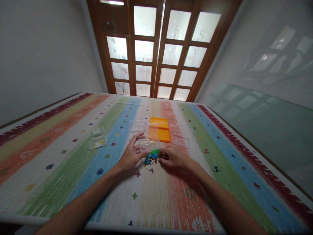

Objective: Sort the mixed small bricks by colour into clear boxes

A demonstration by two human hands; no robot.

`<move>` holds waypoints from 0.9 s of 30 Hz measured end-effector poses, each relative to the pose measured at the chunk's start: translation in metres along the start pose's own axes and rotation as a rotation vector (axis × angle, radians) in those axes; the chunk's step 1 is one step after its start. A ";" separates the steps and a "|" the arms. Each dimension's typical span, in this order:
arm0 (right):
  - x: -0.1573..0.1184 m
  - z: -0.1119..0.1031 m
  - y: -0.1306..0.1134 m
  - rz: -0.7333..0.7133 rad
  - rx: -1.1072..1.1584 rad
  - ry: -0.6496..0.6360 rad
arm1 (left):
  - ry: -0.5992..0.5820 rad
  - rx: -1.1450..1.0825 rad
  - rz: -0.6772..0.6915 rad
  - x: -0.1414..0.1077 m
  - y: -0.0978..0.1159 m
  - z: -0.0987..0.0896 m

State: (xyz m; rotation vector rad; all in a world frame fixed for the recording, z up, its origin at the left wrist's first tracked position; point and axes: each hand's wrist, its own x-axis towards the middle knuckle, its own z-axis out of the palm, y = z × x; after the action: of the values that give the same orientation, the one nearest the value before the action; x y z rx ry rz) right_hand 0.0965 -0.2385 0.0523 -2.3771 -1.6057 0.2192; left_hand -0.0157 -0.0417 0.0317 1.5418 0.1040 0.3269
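Looks like a room at home.
Shows as such by glass-paned wooden doors [144,38], a striped, motif-dotted tablecloth [154,199] and plain pale walls [46,62].

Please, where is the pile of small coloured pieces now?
In the head view, the pile lies just below centre on the striped tablecloth, between the left hand and the right hand.

Left fingers [137,136], right fingers [164,150] flanking small colourful pieces [152,156], orange case [158,123] beyond
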 end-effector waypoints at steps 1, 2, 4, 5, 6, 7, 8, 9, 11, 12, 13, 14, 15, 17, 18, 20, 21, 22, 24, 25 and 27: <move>0.000 0.000 0.000 0.007 -0.005 -0.002 | 0.002 0.001 -0.001 0.000 0.000 0.000; 0.000 0.000 -0.001 0.012 -0.011 -0.005 | 0.005 0.001 -0.002 0.000 0.001 0.000; 0.000 -0.001 -0.003 0.018 -0.021 -0.004 | 0.008 0.001 -0.003 0.000 0.001 -0.001; 0.000 -0.002 -0.004 0.019 -0.020 -0.003 | 0.008 0.000 -0.001 0.000 0.001 -0.001; -0.001 -0.003 -0.005 0.020 -0.016 -0.003 | 0.008 -0.001 0.000 0.000 0.002 -0.001; -0.001 -0.003 -0.006 0.023 -0.012 -0.003 | 0.008 -0.003 0.002 0.000 0.002 -0.002; -0.001 -0.004 -0.006 0.027 -0.010 -0.005 | 0.009 -0.006 0.004 0.000 0.002 -0.002; -0.001 -0.005 -0.007 0.035 -0.012 -0.008 | 0.011 -0.008 0.005 0.000 0.002 -0.002; -0.001 -0.006 -0.008 0.050 -0.027 -0.016 | 0.017 -0.009 0.003 0.000 0.002 -0.002; -0.001 -0.006 -0.008 0.057 -0.037 -0.021 | 0.019 -0.008 0.003 0.000 0.002 -0.002; -0.001 -0.006 -0.009 0.060 -0.051 -0.028 | 0.020 -0.007 0.003 0.000 0.002 -0.002; -0.001 -0.006 -0.009 0.058 -0.069 -0.037 | 0.020 -0.007 0.002 0.000 0.002 -0.002; -0.001 -0.006 -0.010 0.054 -0.091 -0.044 | 0.019 -0.006 0.001 0.000 0.002 -0.002; -0.002 -0.004 -0.011 0.051 -0.140 -0.052 | 0.015 -0.007 -0.002 0.000 0.002 -0.002; -0.002 -0.004 -0.012 0.053 -0.162 -0.055 | 0.014 -0.007 -0.004 0.000 0.002 -0.002; -0.003 -0.002 -0.014 0.068 -0.183 -0.061 | 0.012 -0.009 -0.003 0.000 0.002 -0.002; -0.003 -0.001 -0.015 0.077 -0.183 -0.064 | 0.013 -0.009 -0.001 0.000 0.002 -0.002; -0.003 0.000 -0.015 0.084 -0.178 -0.068 | 0.013 -0.010 0.001 0.000 0.003 -0.002; -0.002 0.001 -0.015 0.103 -0.165 -0.071 | 0.014 -0.011 0.005 0.000 0.003 -0.002; -0.002 0.002 -0.015 0.110 -0.158 -0.073 | 0.014 -0.012 0.006 0.000 0.004 -0.002; -0.001 0.003 -0.015 0.111 -0.143 -0.074 | 0.015 -0.016 0.004 0.000 0.004 -0.002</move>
State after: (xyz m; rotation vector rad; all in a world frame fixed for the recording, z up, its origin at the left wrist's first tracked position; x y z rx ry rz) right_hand 0.0821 -0.2342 0.0536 -2.5993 -1.5714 0.2227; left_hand -0.0170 -0.0402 0.0357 1.5242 0.1104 0.3416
